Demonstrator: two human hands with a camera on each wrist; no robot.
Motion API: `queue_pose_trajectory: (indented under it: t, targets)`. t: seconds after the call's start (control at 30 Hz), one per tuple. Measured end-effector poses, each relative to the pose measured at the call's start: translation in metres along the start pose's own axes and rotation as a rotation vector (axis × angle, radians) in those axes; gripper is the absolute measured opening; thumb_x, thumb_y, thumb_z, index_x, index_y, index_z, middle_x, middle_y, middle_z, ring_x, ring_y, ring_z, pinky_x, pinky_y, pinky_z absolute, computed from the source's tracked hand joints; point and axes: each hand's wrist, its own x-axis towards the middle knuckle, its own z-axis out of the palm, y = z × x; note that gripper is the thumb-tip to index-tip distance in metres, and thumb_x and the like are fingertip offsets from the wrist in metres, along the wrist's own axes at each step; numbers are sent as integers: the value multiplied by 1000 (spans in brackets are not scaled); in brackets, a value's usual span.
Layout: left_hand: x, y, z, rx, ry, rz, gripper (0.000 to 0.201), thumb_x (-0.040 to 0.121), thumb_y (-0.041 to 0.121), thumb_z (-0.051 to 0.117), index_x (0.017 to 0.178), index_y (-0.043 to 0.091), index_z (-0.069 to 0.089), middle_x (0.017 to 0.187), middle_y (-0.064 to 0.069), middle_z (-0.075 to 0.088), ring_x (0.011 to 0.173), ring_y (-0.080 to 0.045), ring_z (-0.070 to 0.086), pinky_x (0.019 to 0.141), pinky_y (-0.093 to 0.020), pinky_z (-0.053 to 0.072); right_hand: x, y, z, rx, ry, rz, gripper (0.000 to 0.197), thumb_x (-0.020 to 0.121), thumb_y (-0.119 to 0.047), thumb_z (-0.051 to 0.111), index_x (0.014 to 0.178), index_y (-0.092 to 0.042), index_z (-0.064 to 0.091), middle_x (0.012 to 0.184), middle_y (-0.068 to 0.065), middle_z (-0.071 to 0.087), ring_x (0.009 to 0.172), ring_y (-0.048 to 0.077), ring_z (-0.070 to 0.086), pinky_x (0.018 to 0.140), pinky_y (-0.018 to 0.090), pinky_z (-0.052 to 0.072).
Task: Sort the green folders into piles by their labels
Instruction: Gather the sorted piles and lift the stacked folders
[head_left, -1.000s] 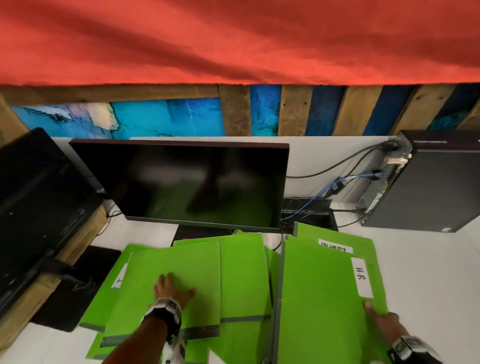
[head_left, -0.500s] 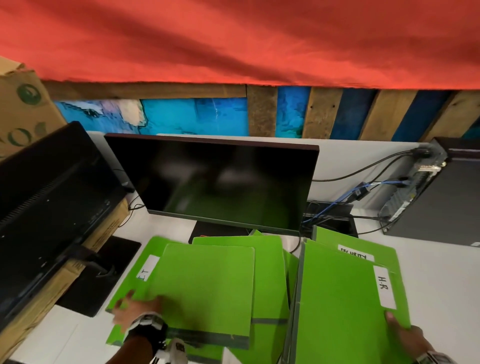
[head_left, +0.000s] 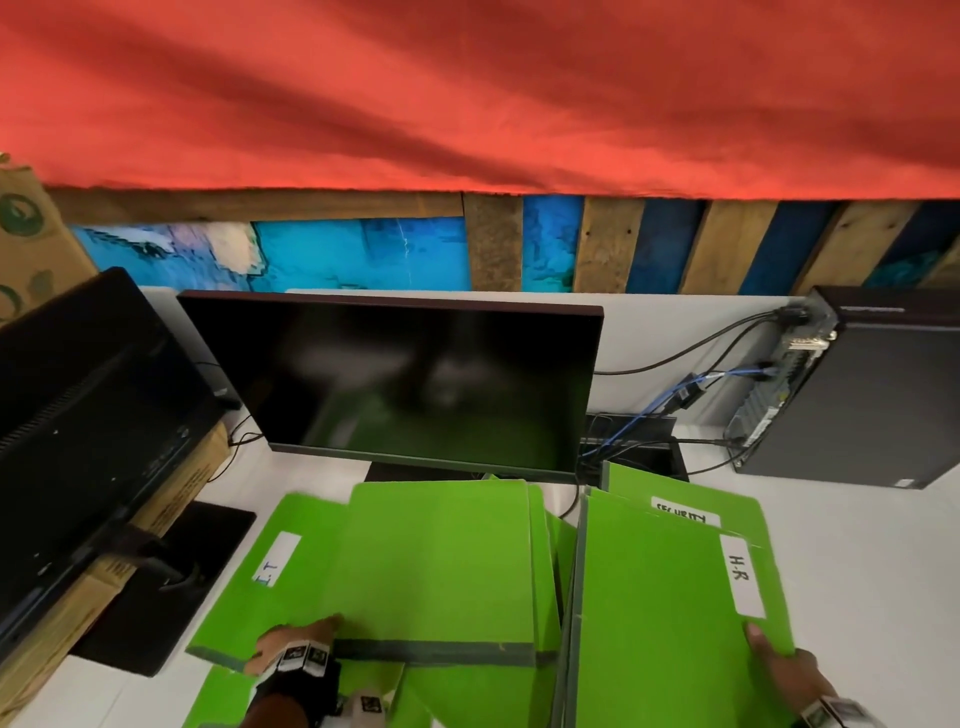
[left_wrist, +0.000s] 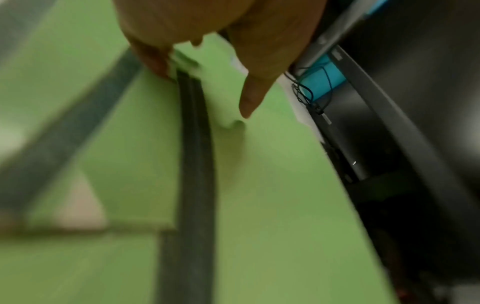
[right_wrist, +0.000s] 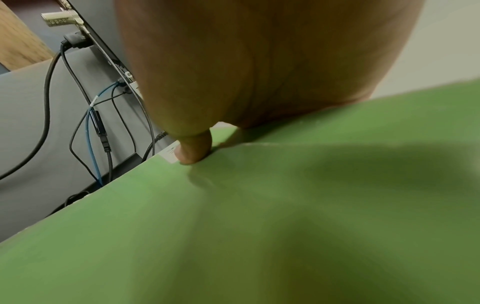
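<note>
Several green folders lie on the white desk in front of the monitor. My left hand pinches the near left corner of an unlabelled green folder by its grey spine; in the left wrist view its thumb is on top and its fingers curl under the edge. Under that folder lies one labelled "I.T". My right hand holds the "H.R" folder at its near right edge, thumb pressed on top and fingers hidden beneath. A "SECURITY" folder shows behind it.
A dark monitor stands just behind the folders. A second screen on a cardboard box is at the left. A black computer case with cables sits at the back right. Bare white desk lies right of the folders.
My left hand slid from flat on the unlabelled folder to its near left corner and took hold. That folder shifted right and uncovered the "I.T" label. My right hand kept its hold.
</note>
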Motion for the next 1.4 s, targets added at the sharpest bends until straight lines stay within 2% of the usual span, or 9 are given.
queue_pose_trajectory:
  t: [0.07,0.13,0.3,0.47,0.57,0.83,1.07,1.17,1.4]
  targets:
    - [-44,15,-15,65,-89,65,116,43,66,77,141,19,37,148,-11,40,129,-32,45,107,-44,38,2,2,0,-6,-5,-9,78,81,-39,68,130,17,43,133,38,44,119,46,50,105,48,38]
    - [-124,31,-33,197,-177,303,84,73,34,70,145,27,26,144,-11,45,123,-32,51,102,-40,43,-1,0,-1,-3,-6,-15,77,82,-39,67,130,17,43,134,38,44,119,46,50,105,48,38]
    - [-191,78,-38,10,-281,422,58,92,5,40,145,23,27,110,-16,61,72,-26,61,59,-30,51,-7,-2,-2,-12,-24,-9,76,85,-40,63,134,12,37,136,35,43,121,44,48,103,44,37]
    - [-211,105,-34,-135,-305,332,19,94,12,45,104,4,59,124,-22,58,110,-34,59,73,-27,56,-8,-1,-3,-7,-26,-20,77,85,-41,62,135,11,35,135,35,44,121,44,48,103,45,38]
    - [-211,112,-30,104,-320,392,23,95,21,45,80,13,61,113,-13,63,104,-26,62,75,-24,48,-6,1,-4,-20,-42,-23,78,84,-45,62,134,9,36,132,35,46,118,44,51,103,47,40]
    - [-212,124,-37,248,-268,435,28,92,26,50,102,7,67,114,-16,64,96,-23,61,59,-21,49,-4,1,-4,-65,-50,-58,75,87,-44,58,132,10,34,129,35,48,115,45,52,97,45,42]
    - [-237,132,-19,557,-219,517,34,98,32,38,113,13,62,105,-7,53,109,-22,56,83,-26,39,-4,1,-4,-83,-45,-80,73,87,-45,58,130,10,36,124,35,51,112,45,54,94,45,44]
    - [-247,127,-3,606,-231,519,38,98,34,39,126,17,56,130,-7,55,119,-22,53,99,-30,41,-6,1,-6,-96,-46,-75,72,87,-45,57,131,8,35,127,34,50,114,45,52,95,44,42]
    - [-259,126,-6,600,-176,561,39,98,34,41,129,15,53,132,-9,51,125,-23,50,101,-31,39,-11,0,-7,-101,-55,-74,74,87,-47,56,133,6,34,129,32,50,115,44,53,94,44,42]
